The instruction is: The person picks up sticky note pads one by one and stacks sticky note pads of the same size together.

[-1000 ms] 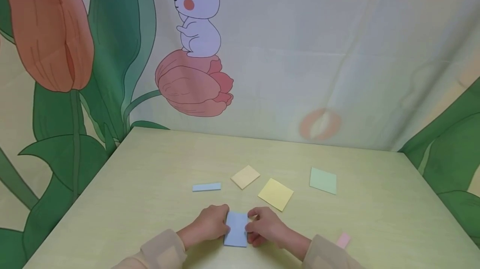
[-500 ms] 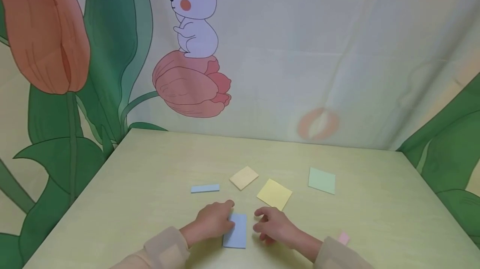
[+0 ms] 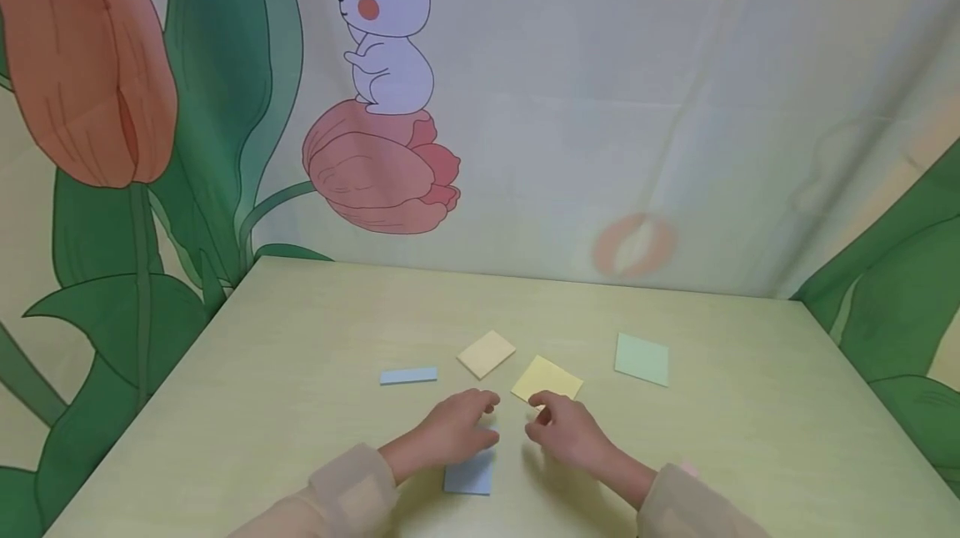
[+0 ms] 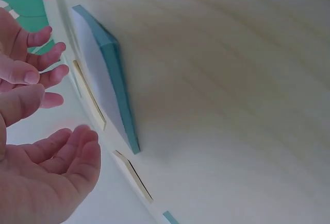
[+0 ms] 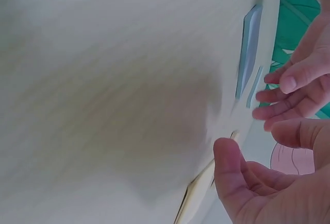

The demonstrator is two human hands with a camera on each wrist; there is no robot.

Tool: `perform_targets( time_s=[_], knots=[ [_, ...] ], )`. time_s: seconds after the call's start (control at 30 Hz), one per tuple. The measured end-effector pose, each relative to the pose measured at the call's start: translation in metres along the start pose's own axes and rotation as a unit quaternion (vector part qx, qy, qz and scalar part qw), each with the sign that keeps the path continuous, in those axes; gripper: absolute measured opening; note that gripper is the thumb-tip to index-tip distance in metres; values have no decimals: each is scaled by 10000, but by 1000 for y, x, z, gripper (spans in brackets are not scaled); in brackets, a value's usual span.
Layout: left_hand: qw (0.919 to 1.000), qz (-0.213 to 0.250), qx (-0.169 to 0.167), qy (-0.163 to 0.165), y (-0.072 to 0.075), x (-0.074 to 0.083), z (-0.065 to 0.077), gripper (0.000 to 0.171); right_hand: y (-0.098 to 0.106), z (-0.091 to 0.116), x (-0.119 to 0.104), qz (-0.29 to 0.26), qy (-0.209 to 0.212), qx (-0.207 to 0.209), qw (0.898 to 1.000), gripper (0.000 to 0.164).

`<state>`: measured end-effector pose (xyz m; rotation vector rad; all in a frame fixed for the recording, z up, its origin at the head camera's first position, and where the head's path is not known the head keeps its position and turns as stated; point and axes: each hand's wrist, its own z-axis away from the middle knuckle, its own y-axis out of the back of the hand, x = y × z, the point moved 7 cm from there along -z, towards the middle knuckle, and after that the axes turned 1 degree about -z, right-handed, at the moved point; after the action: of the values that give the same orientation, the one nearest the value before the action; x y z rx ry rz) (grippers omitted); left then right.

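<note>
Step in hand: you looked to be between holds, both hands raised over the table (image 3: 315, 329); my read was a pause above the blue pad, not a grip on it.
Left hand (image 3: 453, 428): fingers loosely curved, thumb spread from them, nothing held; it hung over the far part of the blue pad.
Right hand (image 3: 568, 431): fingers bent and relaxed, nothing held; it hung off the tabletop, apart from your left hand.
Blue pad (image 3: 468, 480): lay flat under your left hand, near end uncovered, far end mostly hidden in the head view; left wrist view showed a thick teal edge and a gap between pad and fingers.
Yellow pad (image 3: 547, 377): just beyond your right hand, its near part masked by fingers; no contact could be confirmed.
Peach pad (image 3: 487, 354): beyond the gap between your hands, near the yellow pad.
Slim blue pad (image 3: 408, 375): beyond your left hand, off to its left.
Green note (image 3: 642, 359): beyond your right hand, farther right.
Pink piece (image 3: 688, 467): by your right sleeve (image 3: 701, 509), mostly hidden.
Next move, blue pad: a hold probably called for lowering both hands to its long sides and pinching the edges.
Next move, yellow pad: picking this one probably called for your right hand to reach slightly forward and down.
Risk: fingertips could have nudged the yellow pad askew.
</note>
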<state>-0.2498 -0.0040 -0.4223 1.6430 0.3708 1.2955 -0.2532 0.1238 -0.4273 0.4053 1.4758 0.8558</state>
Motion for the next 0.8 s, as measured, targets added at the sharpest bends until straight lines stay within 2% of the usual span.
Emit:
perform_targets(
  time_s=[0.23,0.57,0.8],
  knots=[
    [9982,582,104,111,-1,-1,-15,46,11,-6,4,356,10,419,9985,36],
    [9905,1300,116,427,-8,-2,-28,44,20,-18,15,548,-121,745,9956,34],
    [9881,1478,167,397,-11,0,-35,44,23,-23,20,582,-238,857,9943,37]
  ],
)
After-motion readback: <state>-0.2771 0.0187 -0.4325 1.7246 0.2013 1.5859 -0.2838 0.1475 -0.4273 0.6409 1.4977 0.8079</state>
